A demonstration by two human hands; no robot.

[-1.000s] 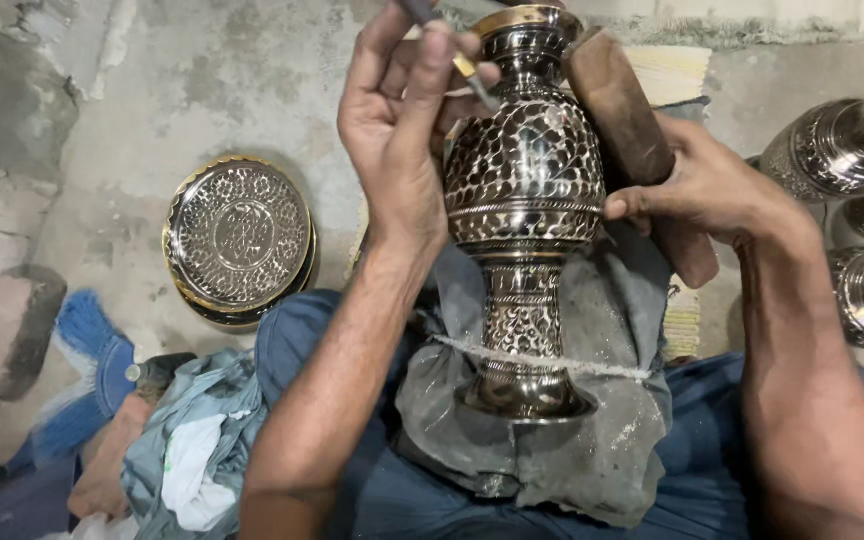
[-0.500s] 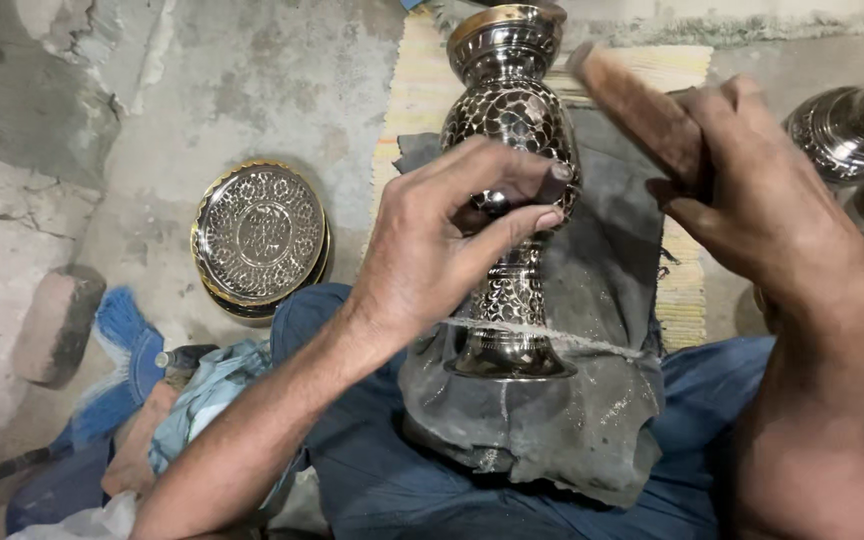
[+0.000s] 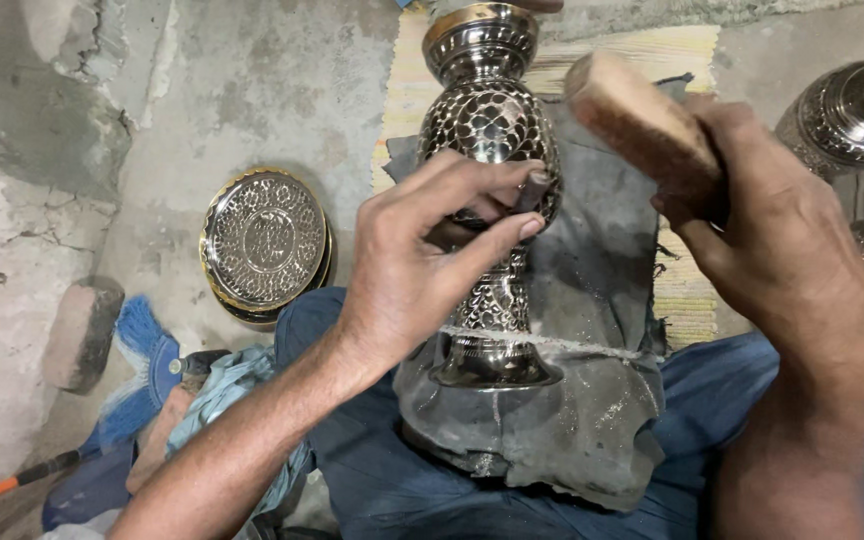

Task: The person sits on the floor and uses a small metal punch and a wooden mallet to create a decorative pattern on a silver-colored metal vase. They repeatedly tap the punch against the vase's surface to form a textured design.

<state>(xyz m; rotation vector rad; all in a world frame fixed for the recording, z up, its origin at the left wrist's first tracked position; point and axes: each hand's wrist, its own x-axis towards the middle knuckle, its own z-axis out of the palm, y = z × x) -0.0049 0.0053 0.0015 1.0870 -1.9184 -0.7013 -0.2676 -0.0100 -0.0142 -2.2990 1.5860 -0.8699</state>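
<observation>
Far left on the concrete floor: a worn block, a blue broom, then stacked engraved round plates. Centre: left hand, fingers pinching a small dark tool against the engraved metal vase. The vase lies on a grey cloth across the lap. Right hand, fingers wrapped tight round a wooden mallet, just beside the vase. More metal vessels far right.

Engraved metal vase lies across grey cloth.
</observation>
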